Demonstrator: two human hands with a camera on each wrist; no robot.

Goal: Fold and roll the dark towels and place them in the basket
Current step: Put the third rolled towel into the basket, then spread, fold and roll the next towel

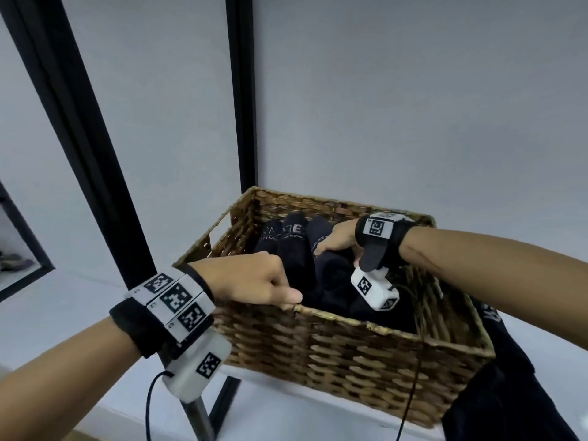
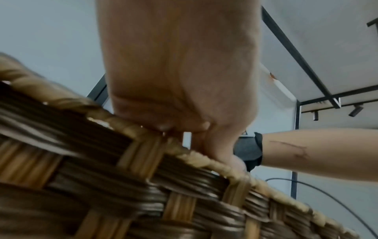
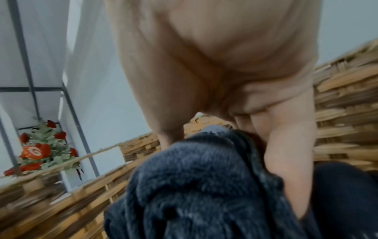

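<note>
Left hand (image 1: 251, 280): one, fingers curled over the near rim of the basket (image 1: 350, 351), gripping it. Basket: one, woven. Rolled towels (image 1: 297, 249): at least three inside, standing side by side between the hands; exact count unclear in the dark interior. Right hand (image 1: 339, 238): one, inside the basket, fingers and thumb closed round a rolled towel (image 3: 196, 177); fingertips hidden. Dark cloth (image 1: 502, 393): one, beside the basket below the right forearm, cut off.

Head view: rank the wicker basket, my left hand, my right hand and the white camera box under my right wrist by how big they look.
1. Wicker basket, by far the largest.
2. Left hand, though it is nearer the camera.
3. Right hand and the white camera box look alike; the hand is partly hidden among the towels, so I won't rank them.
</note>
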